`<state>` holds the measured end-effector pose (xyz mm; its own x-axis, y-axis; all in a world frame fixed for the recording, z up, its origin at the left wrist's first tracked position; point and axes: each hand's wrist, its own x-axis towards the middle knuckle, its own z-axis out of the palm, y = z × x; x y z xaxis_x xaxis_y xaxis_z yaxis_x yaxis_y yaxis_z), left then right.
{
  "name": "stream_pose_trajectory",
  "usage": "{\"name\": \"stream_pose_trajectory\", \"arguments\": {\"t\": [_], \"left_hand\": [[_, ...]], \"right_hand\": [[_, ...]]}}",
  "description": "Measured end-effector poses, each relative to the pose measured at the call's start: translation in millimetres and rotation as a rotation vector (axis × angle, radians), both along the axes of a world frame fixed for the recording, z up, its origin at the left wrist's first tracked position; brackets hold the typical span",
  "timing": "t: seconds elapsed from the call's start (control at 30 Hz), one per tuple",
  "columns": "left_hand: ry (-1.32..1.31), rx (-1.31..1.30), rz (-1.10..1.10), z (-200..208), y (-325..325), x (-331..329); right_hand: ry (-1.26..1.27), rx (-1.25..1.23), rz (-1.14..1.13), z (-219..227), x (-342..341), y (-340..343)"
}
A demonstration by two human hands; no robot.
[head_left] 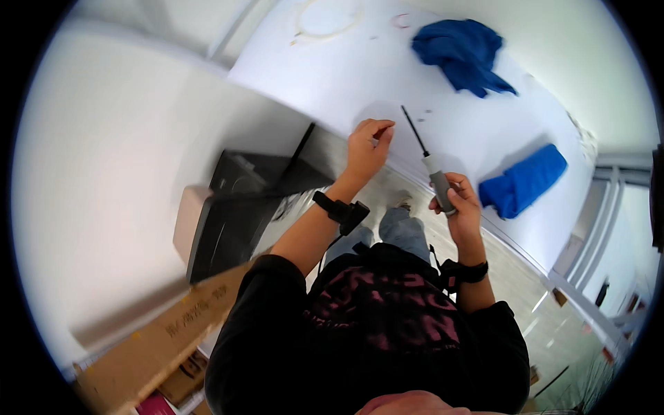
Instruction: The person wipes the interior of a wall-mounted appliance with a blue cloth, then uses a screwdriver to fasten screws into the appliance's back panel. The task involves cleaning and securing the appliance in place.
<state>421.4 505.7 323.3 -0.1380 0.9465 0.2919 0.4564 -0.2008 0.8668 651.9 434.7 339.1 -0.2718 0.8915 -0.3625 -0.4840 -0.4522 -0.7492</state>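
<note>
A screwdriver [443, 188] with a thick grey and white handle and a long black shaft is gripped in my right hand [462, 200]. Its shaft slants up and to the left over the white table [332, 86], with the tip near a few tiny dark bits [423, 117]. To the left of the shaft, my left hand [370, 144] is raised at the table's near edge. Its thumb and fingertips come together in a pinch. Whatever they hold, if anything, is too small to make out.
A crumpled dark blue cloth [460, 52] lies at the far side of the table, and a folded bright blue cloth [529, 181] at the right. A pale cable loop [325, 31] rests far left. Beside my left arm stand a black chair-like thing [238, 221] and a cardboard box [159, 339].
</note>
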Motion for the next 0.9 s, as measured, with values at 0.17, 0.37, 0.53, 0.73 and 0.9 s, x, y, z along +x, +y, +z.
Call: {"name": "stream_pose_trajectory", "arguments": {"t": [0.17, 0.37, 0.53, 0.73, 0.9], "left_hand": [[-0.549, -0.330, 0.011, -12, -63, -77], [-1.012, -0.508, 0.081, -25, -152, -158], [-1.088, -0.507, 0.123, -41, -207, -206], [-0.938, -0.542, 0.274, -65, -239, -242], [-0.983, -0.515, 0.321, -67, -243, -252]], "right_hand": [[0.031, -0.004, 0.196, -2, -61, -3], [-0.014, -0.088, 0.376, -23, -145, -47], [0.022, -0.189, 0.415, -52, -197, -102], [0.073, -0.218, 0.407, -76, -245, -158], [0.110, -0.264, 0.364, -75, -265, -174]]}}
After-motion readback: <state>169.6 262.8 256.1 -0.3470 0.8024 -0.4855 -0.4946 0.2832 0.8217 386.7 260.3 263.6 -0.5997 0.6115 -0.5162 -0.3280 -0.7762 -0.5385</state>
